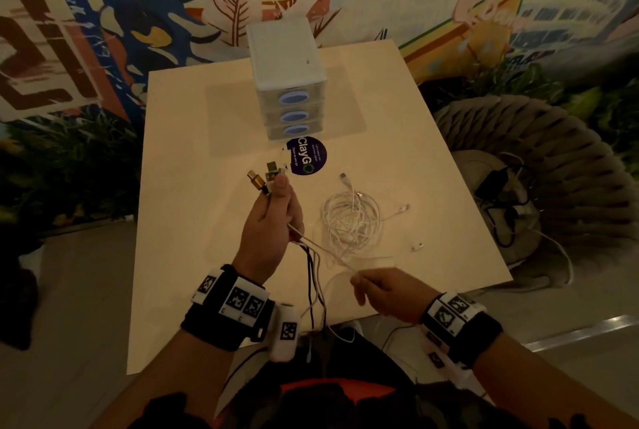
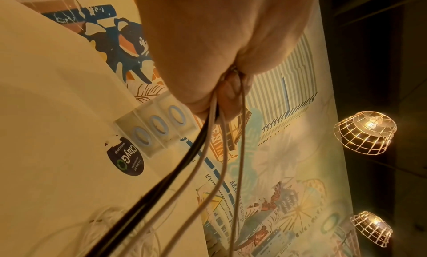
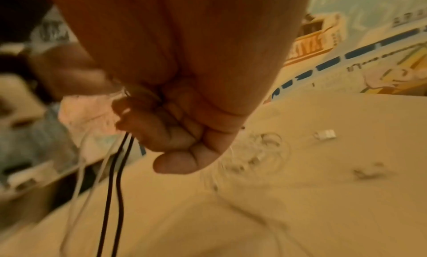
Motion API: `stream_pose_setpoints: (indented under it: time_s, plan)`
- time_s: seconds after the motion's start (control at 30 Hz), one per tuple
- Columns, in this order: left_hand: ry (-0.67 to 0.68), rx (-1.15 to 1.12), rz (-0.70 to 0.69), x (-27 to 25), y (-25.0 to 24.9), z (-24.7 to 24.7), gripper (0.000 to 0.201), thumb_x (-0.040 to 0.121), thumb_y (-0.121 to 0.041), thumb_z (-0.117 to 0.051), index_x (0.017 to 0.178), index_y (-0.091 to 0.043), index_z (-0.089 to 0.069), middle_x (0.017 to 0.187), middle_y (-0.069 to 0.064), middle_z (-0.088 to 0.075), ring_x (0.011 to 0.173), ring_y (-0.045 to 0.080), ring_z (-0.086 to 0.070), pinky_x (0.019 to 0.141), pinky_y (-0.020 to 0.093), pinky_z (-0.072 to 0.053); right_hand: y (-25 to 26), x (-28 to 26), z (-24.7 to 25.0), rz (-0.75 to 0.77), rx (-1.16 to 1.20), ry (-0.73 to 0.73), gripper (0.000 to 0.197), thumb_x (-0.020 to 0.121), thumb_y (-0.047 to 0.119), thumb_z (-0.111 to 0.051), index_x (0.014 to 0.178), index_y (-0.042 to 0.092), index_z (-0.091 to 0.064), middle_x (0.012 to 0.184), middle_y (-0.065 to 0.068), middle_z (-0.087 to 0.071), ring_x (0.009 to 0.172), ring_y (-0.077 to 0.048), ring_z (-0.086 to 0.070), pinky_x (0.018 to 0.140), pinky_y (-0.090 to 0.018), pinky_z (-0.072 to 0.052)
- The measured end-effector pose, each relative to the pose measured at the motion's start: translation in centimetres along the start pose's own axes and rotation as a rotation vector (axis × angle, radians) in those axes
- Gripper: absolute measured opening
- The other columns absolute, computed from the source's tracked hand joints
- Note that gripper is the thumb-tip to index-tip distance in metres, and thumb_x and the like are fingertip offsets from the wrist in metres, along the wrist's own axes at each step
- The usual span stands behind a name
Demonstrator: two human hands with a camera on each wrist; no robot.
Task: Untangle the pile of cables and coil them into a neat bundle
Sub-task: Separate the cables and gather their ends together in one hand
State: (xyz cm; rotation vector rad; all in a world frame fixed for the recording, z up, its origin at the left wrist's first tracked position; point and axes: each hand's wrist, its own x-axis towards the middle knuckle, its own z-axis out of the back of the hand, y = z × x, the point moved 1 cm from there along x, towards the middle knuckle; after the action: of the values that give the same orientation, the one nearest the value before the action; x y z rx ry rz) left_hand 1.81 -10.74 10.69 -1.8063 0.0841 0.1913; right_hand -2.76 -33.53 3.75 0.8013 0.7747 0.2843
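From the head camera I see a small drawer box (image 1: pixel 287 59) standing at the far middle of the bench (image 1: pixel 193 138), three drawers stacked, each with a blue oval pull; all three look pushed in, and I cannot tell what is inside them. A round dark sticker (image 1: pixel 307 156) lies on the bench just in front of it. My left hand (image 1: pixel 273 221) is raised over the bench, fingers curled round a bunch of cables (image 1: pixel 316 287), with their plugs (image 1: pixel 266 174) sticking up past the thumb; the dark and white strands hang down from the fist toward my lap. My right hand (image 1: pixel 383 294) sits near the bench's near edge, pinching one white strand that runs up to the left hand. A loose white coil (image 1: pixel 352 221) lies on the bench to the right of the left hand, with a few plug ends lying around it.

From the left wrist, the left hand (image 2: pixel 219 41) is clenched on the cables (image 2: pixel 201 151), black and pale strands running out below the fingers. The drawer box (image 2: pixel 159 127) and sticker (image 2: pixel 126 159) show behind them.

From the right wrist, blurred, the right hand (image 3: pixel 184 96) is closed, fingers folded in on a thin white strand. Two black cables and white ones (image 3: pixel 115 178) hang beside it, above the bench (image 3: pixel 323 215).
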Motion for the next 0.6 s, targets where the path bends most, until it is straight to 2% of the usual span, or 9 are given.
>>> stream_pose_setpoints:
  time_s: [0.1, 0.2, 0.27, 0.33, 0.4, 0.47, 0.5, 0.53, 0.6]
  plan:
    - [0.021, -0.005, -0.036, 0.0, -0.2, 0.3, 0.047, 0.103, -0.05, -0.038, 0.062, -0.028, -0.044, 0.057, -0.004, -0.032, 0.047, 0.013, -0.03, 0.048, 0.026, -0.031, -3.1, -0.6, -2.5, -0.06, -0.153, 0.045, 0.039, 0.107, 0.046, -0.039, 0.075, 0.032, -0.056, 0.065, 0.01, -0.059, 0.058, 0.004, -0.055, 0.066, -0.02, -0.045]
    - [0.025, -0.008, -0.067, 0.1, -0.4, 0.7, 0.047, 0.103, -0.047, -0.036, 0.06, -0.03, -0.045, 0.056, -0.005, -0.033, 0.048, 0.013, -0.029, 0.049, 0.028, -0.031, -6.5, -0.9, -4.6, -0.154, -0.143, 0.11, 0.04, 0.107, 0.046, -0.036, 0.076, 0.034, -0.057, 0.077, 0.006, -0.068, 0.073, -0.009, -0.066, 0.079, -0.032, -0.053]
    - [0.018, -0.007, -0.086, 0.1, -0.5, 1.1, 0.047, 0.105, -0.045, -0.035, 0.061, -0.03, -0.045, 0.056, -0.004, -0.033, 0.049, 0.014, -0.03, 0.051, 0.029, -0.032, -8.4, -1.1, -5.5, -0.221, -0.219, 0.194, 0.04, 0.106, 0.047, -0.036, 0.076, 0.034, -0.059, 0.084, 0.009, -0.069, 0.081, -0.012, -0.068, 0.084, -0.033, -0.054]
    - [0.009, -0.014, -0.108, 0.1, -0.4, 1.5, 0.045, 0.106, -0.043, -0.034, 0.065, -0.024, -0.043, 0.058, -0.002, -0.032, 0.051, 0.016, -0.032, 0.054, 0.031, -0.035, -9.4, -1.7, -5.6, -0.254, -0.28, 0.261, 0.032, 0.104, 0.047, -0.04, 0.09, 0.034, -0.065, 0.099, 0.007, -0.07, 0.088, -0.012, -0.068, 0.088, -0.034, -0.054]
    - [-0.003, -0.011, -0.126, 0.0, -0.4, 2.0, 0.043, 0.106, -0.04, -0.033, 0.07, -0.018, -0.041, 0.059, 0.0, -0.032, 0.053, 0.02, -0.041, 0.059, 0.033, -0.04, -9.5, -2.5, -5.3, -0.239, -0.279, 0.299, 0.023, 0.099, 0.046, -0.052, 0.117, 0.037, -0.064, 0.121, 0.009, -0.067, 0.094, -0.007, -0.066, 0.091, -0.029, -0.052]
    - [0.001, -0.015, -0.109, -0.2, -0.4, 2.2, 0.042, 0.106, -0.04, -0.034, 0.073, -0.015, -0.042, 0.059, 0.0, -0.031, 0.053, 0.023, -0.049, 0.061, 0.035, -0.046, -8.9, -3.1, -4.8, -0.214, -0.241, 0.328, 0.051, 0.091, 0.054, -0.063, 0.139, 0.05, -0.048, 0.137, 0.021, -0.057, 0.09, 0.007, -0.061, 0.095, -0.025, -0.046]
    - [0.011, -0.03, -0.082, -0.3, -0.4, 2.2, 0.042, 0.106, -0.041, -0.035, 0.074, -0.015, -0.043, 0.059, 0.001, -0.031, 0.049, 0.022, -0.048, 0.059, 0.034, -0.046, -8.4, -3.3, -4.6, -0.205, -0.219, 0.323, 0.062, 0.087, 0.058, -0.066, 0.143, 0.057, -0.04, 0.14, 0.025, -0.052, 0.089, 0.009, -0.062, 0.098, -0.025, -0.047]
    - [0.027, -0.053, -0.049, -0.5, -0.5, 2.1, 0.042, 0.105, -0.043, -0.036, 0.075, -0.016, -0.044, 0.058, 0.001, -0.03, 0.044, 0.02, -0.042, 0.054, 0.032, -0.044, -8.0, -3.3, -4.3, -0.195, -0.184, 0.312, 0.067, 0.083, 0.06, -0.067, 0.142, 0.062, -0.037, 0.142, 0.026, -0.05, 0.089, 0.004, -0.068, 0.098, -0.028, -0.052]
    - [0.068, -0.087, 0.014, -0.9, -0.8, 2.0, 0.042, 0.106, -0.045, -0.037, 0.076, -0.017, -0.045, 0.057, 0.001, -0.028, 0.04, 0.015, -0.029, 0.046, 0.026, -0.034, -6.7, -3.4, -3.4, -0.203, -0.096, 0.308, 0.068, 0.08, 0.057, -0.07, 0.141, 0.062, -0.041, 0.139, 0.024, -0.053, 0.082, -0.007, -0.074, 0.084, -0.032, -0.061]
